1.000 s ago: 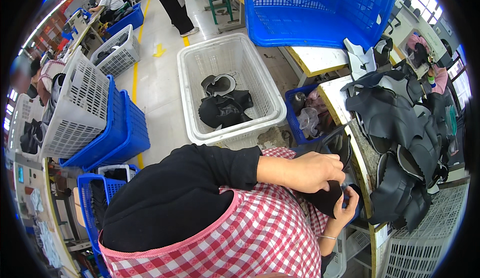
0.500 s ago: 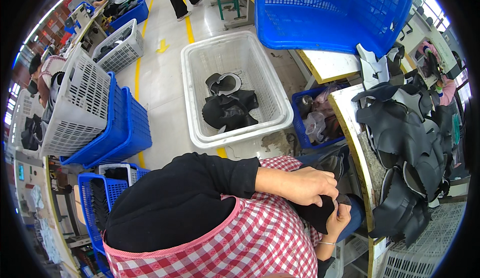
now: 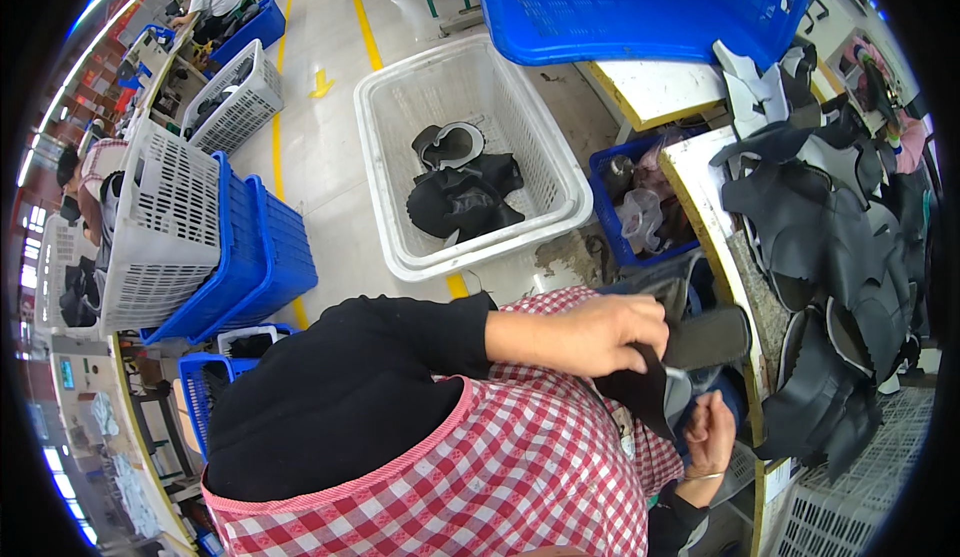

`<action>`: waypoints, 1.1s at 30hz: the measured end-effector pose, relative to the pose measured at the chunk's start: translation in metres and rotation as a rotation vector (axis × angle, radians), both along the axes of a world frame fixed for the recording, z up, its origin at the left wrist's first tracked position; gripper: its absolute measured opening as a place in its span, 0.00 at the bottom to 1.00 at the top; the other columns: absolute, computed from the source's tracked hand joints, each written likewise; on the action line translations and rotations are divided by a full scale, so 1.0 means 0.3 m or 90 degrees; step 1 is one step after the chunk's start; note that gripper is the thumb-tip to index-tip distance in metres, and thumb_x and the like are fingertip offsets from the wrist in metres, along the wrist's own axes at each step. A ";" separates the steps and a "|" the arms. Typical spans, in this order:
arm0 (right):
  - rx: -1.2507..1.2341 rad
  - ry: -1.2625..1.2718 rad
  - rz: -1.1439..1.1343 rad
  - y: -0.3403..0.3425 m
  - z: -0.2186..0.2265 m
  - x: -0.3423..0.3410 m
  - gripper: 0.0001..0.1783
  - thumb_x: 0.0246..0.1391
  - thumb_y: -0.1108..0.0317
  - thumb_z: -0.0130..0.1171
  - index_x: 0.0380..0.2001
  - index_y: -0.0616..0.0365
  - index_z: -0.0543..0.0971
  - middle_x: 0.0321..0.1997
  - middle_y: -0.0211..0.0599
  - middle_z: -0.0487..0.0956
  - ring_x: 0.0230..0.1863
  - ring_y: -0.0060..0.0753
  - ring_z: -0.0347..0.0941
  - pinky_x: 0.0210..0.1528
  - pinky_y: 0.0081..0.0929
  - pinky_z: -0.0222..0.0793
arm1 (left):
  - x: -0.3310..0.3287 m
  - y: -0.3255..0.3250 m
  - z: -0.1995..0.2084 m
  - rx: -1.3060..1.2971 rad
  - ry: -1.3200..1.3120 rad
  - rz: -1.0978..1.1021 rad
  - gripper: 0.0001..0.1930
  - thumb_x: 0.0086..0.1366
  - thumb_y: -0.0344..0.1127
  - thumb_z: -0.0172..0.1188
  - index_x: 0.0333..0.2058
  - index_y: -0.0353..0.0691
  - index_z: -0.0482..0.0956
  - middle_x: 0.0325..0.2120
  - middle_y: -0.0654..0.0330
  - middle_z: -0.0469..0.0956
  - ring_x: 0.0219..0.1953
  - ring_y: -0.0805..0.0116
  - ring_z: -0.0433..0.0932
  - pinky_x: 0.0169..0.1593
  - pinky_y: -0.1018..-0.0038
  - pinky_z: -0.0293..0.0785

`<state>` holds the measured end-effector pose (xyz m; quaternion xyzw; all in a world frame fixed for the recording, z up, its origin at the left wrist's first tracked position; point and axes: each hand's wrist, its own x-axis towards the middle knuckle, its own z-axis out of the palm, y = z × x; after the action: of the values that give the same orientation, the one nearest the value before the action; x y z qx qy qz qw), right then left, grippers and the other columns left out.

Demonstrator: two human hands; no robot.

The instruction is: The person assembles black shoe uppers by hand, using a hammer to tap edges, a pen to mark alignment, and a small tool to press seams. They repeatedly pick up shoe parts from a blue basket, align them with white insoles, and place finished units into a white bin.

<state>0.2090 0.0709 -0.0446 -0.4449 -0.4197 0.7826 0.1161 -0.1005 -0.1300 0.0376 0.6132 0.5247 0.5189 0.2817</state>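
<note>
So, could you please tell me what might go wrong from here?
The dark piece might slip, since the left hand grips it and the right hand seems clear of it. The heap of black pieces lies loosely piled near the edge of the table, so a bump could slide some off.

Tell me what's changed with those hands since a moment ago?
The right hand has moved rightward, away from the dark piece, and seems to have let go. The left hand still holds that piece. The black pieces in the white basket and the dark pile on the table stay put.
</note>
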 end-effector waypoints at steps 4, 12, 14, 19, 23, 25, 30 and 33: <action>0.079 0.240 -0.006 -0.061 0.190 0.009 0.19 0.73 0.56 0.52 0.29 0.58 0.75 0.18 0.31 0.71 0.16 0.17 0.62 0.20 0.17 0.56 | -0.072 -0.001 0.012 0.021 0.014 -0.032 0.11 0.55 0.23 0.70 0.36 0.39 0.79 0.34 0.59 0.75 0.45 0.57 0.74 0.50 0.64 0.72; 0.766 0.071 0.382 -0.248 0.241 -0.311 0.29 0.56 0.77 0.61 0.63 0.53 0.76 0.60 0.43 0.80 0.59 0.45 0.80 0.53 0.35 0.80 | -0.033 0.006 0.042 -0.095 0.172 -0.054 0.17 0.39 0.11 0.58 0.29 0.36 0.74 0.32 0.56 0.72 0.39 0.54 0.72 0.41 0.66 0.69; 0.847 0.066 0.374 -0.251 0.215 -0.349 0.30 0.56 0.77 0.61 0.63 0.50 0.74 0.57 0.38 0.82 0.48 0.42 0.84 0.43 0.34 0.83 | -0.031 -0.004 0.026 -0.084 0.251 -0.065 0.17 0.37 0.11 0.57 0.29 0.35 0.74 0.32 0.56 0.72 0.39 0.54 0.73 0.41 0.66 0.70; 0.906 -0.022 0.369 -0.214 0.231 -0.384 0.26 0.53 0.67 0.69 0.56 0.50 0.76 0.44 0.33 0.83 0.35 0.38 0.83 0.31 0.31 0.79 | -0.032 -0.032 -0.035 -0.037 0.263 -0.015 0.17 0.36 0.11 0.57 0.28 0.34 0.74 0.32 0.55 0.72 0.38 0.54 0.75 0.40 0.65 0.71; 0.883 0.082 0.404 -0.202 0.261 -0.344 0.36 0.38 0.67 0.78 0.54 0.49 0.76 0.50 0.35 0.77 0.47 0.43 0.78 0.38 0.33 0.80 | -0.042 -0.021 -0.045 -0.038 0.269 0.010 0.17 0.36 0.11 0.58 0.28 0.35 0.73 0.31 0.54 0.72 0.37 0.53 0.75 0.39 0.66 0.71; 0.902 -0.029 0.366 -0.183 0.238 -0.313 0.36 0.37 0.70 0.77 0.54 0.52 0.75 0.51 0.38 0.75 0.49 0.44 0.77 0.41 0.34 0.79 | -0.053 -0.009 -0.039 -0.047 0.252 0.029 0.16 0.36 0.12 0.58 0.28 0.35 0.73 0.31 0.54 0.72 0.37 0.54 0.75 0.39 0.67 0.71; 0.920 -0.175 0.383 -0.185 0.110 -0.231 0.39 0.31 0.75 0.76 0.53 0.58 0.72 0.51 0.44 0.71 0.55 0.51 0.71 0.56 0.41 0.69 | -0.067 0.012 -0.052 -0.058 0.224 0.047 0.17 0.37 0.13 0.57 0.28 0.36 0.73 0.31 0.55 0.73 0.37 0.54 0.75 0.39 0.68 0.71; 0.934 -0.203 0.338 -0.232 0.046 -0.228 0.43 0.29 0.72 0.76 0.56 0.55 0.73 0.61 0.46 0.72 0.62 0.54 0.69 0.65 0.46 0.63 | -0.070 0.028 -0.054 -0.066 0.188 0.011 0.18 0.37 0.13 0.54 0.30 0.37 0.74 0.34 0.55 0.73 0.39 0.54 0.74 0.41 0.67 0.70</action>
<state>0.1404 0.0014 -0.0307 -0.2469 -0.9314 0.2349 0.1278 -0.1215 -0.1217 0.0214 0.6626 0.5921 0.3978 0.2283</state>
